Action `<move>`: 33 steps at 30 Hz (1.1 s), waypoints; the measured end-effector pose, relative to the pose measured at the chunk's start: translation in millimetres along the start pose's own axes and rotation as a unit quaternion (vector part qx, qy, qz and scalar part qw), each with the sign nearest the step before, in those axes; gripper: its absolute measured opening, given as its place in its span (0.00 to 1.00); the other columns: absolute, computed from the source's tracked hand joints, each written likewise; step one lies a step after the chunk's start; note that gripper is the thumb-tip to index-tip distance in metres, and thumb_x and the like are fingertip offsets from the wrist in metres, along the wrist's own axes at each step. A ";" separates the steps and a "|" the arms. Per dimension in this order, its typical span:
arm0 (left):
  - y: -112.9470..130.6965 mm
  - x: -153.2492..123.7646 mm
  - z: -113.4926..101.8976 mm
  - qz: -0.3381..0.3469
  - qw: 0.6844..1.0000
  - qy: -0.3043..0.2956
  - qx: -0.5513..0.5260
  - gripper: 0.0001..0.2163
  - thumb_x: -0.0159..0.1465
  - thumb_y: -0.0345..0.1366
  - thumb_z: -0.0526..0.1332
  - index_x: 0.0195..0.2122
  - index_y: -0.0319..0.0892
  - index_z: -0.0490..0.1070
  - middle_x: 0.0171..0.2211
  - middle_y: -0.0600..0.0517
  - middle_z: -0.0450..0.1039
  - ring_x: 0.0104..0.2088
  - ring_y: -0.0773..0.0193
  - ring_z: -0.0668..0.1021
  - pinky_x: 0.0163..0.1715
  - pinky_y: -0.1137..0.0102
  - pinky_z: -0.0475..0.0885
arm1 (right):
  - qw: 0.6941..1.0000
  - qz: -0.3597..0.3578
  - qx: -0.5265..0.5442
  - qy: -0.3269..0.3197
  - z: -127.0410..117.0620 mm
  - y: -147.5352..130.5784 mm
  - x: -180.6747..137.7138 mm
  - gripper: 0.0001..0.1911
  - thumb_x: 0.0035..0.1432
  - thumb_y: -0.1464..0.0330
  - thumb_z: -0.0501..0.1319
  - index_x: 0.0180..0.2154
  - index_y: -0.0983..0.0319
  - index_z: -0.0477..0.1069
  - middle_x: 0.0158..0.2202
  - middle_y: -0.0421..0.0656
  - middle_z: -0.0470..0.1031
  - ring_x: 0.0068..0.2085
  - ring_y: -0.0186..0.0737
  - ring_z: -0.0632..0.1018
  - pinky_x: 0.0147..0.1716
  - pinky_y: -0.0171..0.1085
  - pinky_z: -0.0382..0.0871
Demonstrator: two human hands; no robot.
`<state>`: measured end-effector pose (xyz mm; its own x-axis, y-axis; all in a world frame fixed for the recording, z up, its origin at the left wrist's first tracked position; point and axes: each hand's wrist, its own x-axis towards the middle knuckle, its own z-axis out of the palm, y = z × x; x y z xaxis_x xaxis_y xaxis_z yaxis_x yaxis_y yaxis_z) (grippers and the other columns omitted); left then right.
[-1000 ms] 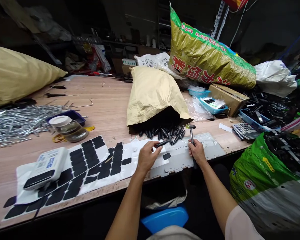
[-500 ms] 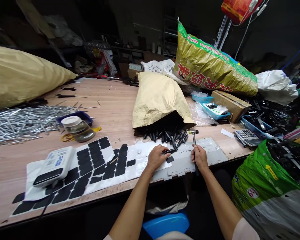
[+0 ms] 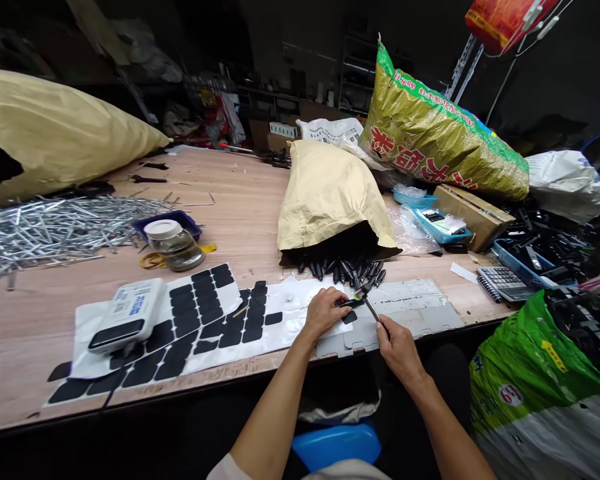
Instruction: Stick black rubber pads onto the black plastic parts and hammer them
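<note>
My left hand pinches a slim black plastic part and holds it down on a grey metal plate at the table's front edge. My right hand grips the handle of a small hammer, whose head rests on or just at the tip of that black part. A single black pad lies on the plate just under the part. Behind the hands a tan paper sack lies open, with several black parts spilling from its mouth.
White sheets of black adhesive pads lie left of my hands, with a white device on them. A glass jar and a heap of metal rods are farther left. Calculator, blue trays and sacks crowd the right.
The hammer has swung down from upright on the plate to the black part in my left hand. My right hand has drawn back toward me. The view has shifted slightly.
</note>
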<state>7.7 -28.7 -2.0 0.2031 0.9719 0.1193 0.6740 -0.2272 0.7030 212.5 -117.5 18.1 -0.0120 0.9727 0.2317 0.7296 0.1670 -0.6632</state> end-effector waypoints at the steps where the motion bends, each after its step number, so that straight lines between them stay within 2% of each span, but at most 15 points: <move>1: 0.4 0.0 -0.2 -0.003 1.000 -0.001 0.000 0.08 0.57 0.36 0.68 0.38 0.45 0.79 0.37 0.53 0.76 0.41 0.58 0.72 0.41 0.66 0.65 | 1.000 0.004 -0.004 -0.006 1.1 1.4 -0.5 0.19 0.66 0.63 0.51 0.46 0.61 0.77 0.40 0.49 0.82 0.43 0.48 0.82 0.44 0.39 0.73; 7: 0.1 0.5 -0.2 0.001 1.000 -0.003 -0.009 0.06 0.57 0.35 0.67 0.36 0.46 0.78 0.36 0.53 0.76 0.41 0.59 0.72 0.42 0.66 0.65 | 0.999 0.003 0.050 0.008 4.4 -5.1 -2.5 0.16 0.65 0.62 0.54 0.45 0.59 0.78 0.38 0.47 0.81 0.41 0.49 0.81 0.43 0.40 0.73; 11: -1.0 1.6 0.5 -0.009 1.000 -0.004 -0.004 0.06 0.57 0.35 0.67 0.36 0.45 0.78 0.36 0.53 0.76 0.41 0.58 0.72 0.41 0.66 0.65 | 0.996 0.007 0.087 -0.022 6.6 -8.0 0.0 0.13 0.63 0.61 0.57 0.41 0.57 0.79 0.35 0.45 0.81 0.37 0.48 0.80 0.39 0.40 0.73; 15: -1.3 1.5 0.5 -0.001 1.000 -0.006 -0.004 0.06 0.57 0.35 0.67 0.36 0.45 0.78 0.36 0.53 0.76 0.41 0.58 0.72 0.40 0.66 0.65 | 0.989 0.063 0.131 -0.018 1.5 2.9 18.3 0.15 0.61 0.58 0.58 0.39 0.59 0.78 0.25 0.42 0.75 0.27 0.42 0.75 0.26 0.35 0.70; 19: -1.2 -0.4 0.6 -0.005 1.000 0.001 -0.010 0.05 0.58 0.35 0.66 0.35 0.44 0.77 0.36 0.53 0.76 0.41 0.58 0.72 0.39 0.66 0.65 | 0.961 0.158 0.224 0.026 -4.5 27.5 52.3 0.18 0.60 0.54 0.57 0.38 0.61 0.75 0.23 0.37 0.69 0.18 0.34 0.68 0.14 0.32 0.61; 23: -2.7 0.5 1.3 0.000 1.000 0.004 -0.017 0.04 0.57 0.35 0.66 0.34 0.44 0.76 0.34 0.53 0.75 0.39 0.59 0.71 0.38 0.66 0.65 | 0.927 0.221 0.285 0.101 -5.2 52.3 74.9 0.19 0.57 0.54 0.58 0.41 0.63 0.72 0.22 0.35 0.68 0.17 0.32 0.68 0.13 0.30 0.62; 26: -0.2 -0.1 -1.6 0.016 0.999 0.013 -0.043 0.05 0.57 0.36 0.66 0.34 0.44 0.76 0.33 0.53 0.74 0.38 0.60 0.71 0.38 0.67 0.66 | 0.915 0.235 0.310 0.112 -4.1 60.7 78.7 0.18 0.56 0.56 0.58 0.40 0.63 0.71 0.21 0.34 0.67 0.17 0.31 0.68 0.12 0.29 0.62; 30: 18.9 -25.0 -14.2 0.047 0.986 0.049 -0.155 0.08 0.57 0.38 0.64 0.37 0.43 0.75 0.32 0.52 0.73 0.33 0.64 0.72 0.37 0.68 0.68 | 0.911 0.232 0.326 0.100 -3.1 62.9 78.6 0.17 0.56 0.56 0.59 0.39 0.63 0.70 0.20 0.33 0.68 0.15 0.31 0.68 0.11 0.29 0.60; 31: 25.9 -37.4 -17.3 0.055 0.983 0.032 -0.174 0.08 0.57 0.38 0.64 0.38 0.43 0.75 0.31 0.52 0.73 0.32 0.64 0.72 0.36 0.69 0.68 | 0.909 0.232 0.331 0.102 -3.0 63.3 78.7 0.17 0.56 0.56 0.59 0.39 0.62 0.71 0.20 0.33 0.68 0.15 0.31 0.68 0.11 0.29 0.60; 33: 39.1 -67.1 -19.6 0.070 0.978 -0.056 -0.188 0.08 0.57 0.38 0.64 0.38 0.44 0.76 0.29 0.53 0.73 0.30 0.65 0.72 0.33 0.70 0.68 | 0.906 0.231 0.337 0.109 -2.7 64.3 79.0 0.17 0.56 0.56 0.59 0.39 0.62 0.71 0.20 0.34 0.68 0.16 0.31 0.68 0.11 0.29 0.61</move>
<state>6.6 -101.6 31.2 0.3646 0.9156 0.1697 0.3304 -0.2976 0.8957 260.3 -30.4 -4.3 0.3767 0.9214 -0.0960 0.0382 -0.1190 -0.9922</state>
